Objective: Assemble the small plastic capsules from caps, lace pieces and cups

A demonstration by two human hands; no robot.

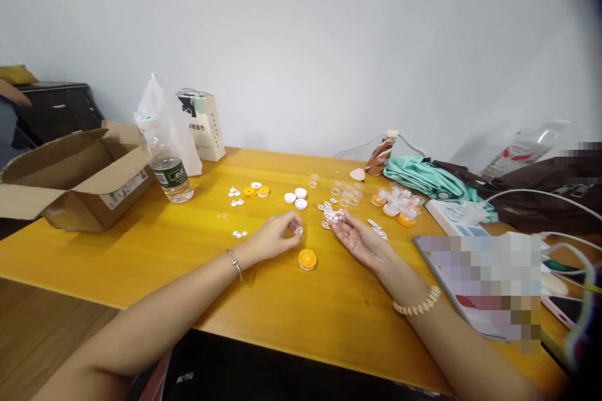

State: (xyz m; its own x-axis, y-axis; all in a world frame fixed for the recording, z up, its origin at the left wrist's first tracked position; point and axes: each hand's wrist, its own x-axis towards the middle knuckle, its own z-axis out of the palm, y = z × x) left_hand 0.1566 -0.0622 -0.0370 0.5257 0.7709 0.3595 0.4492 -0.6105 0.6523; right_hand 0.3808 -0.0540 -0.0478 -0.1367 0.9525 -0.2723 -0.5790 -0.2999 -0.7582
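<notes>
My left hand [278, 233] is closed, its thumb and fingers pinching a small white perforated piece [299, 230]. To the right, the fingertips of my right hand [360, 239] hold a similar white piece with reddish markings [333, 217]. More perforated pieces [325, 225] lie around those fingertips, partly overlapping in view. Between my hands and nearer to me sits a round orange part [307, 258] on a white base. Beyond the left hand stand three white round caps [301, 193]. Clear plastic cups [352, 191] are grouped past the right hand.
Left on the table are orange and white discs [256, 190], small white knobs [234, 192], a water bottle [172, 175] and an open cardboard box [89, 188]. At right lie clear-and-orange assemblies [397, 203], teal cloth [426, 175], a brown bottle [382, 153] and a tablet-like slab [451, 288].
</notes>
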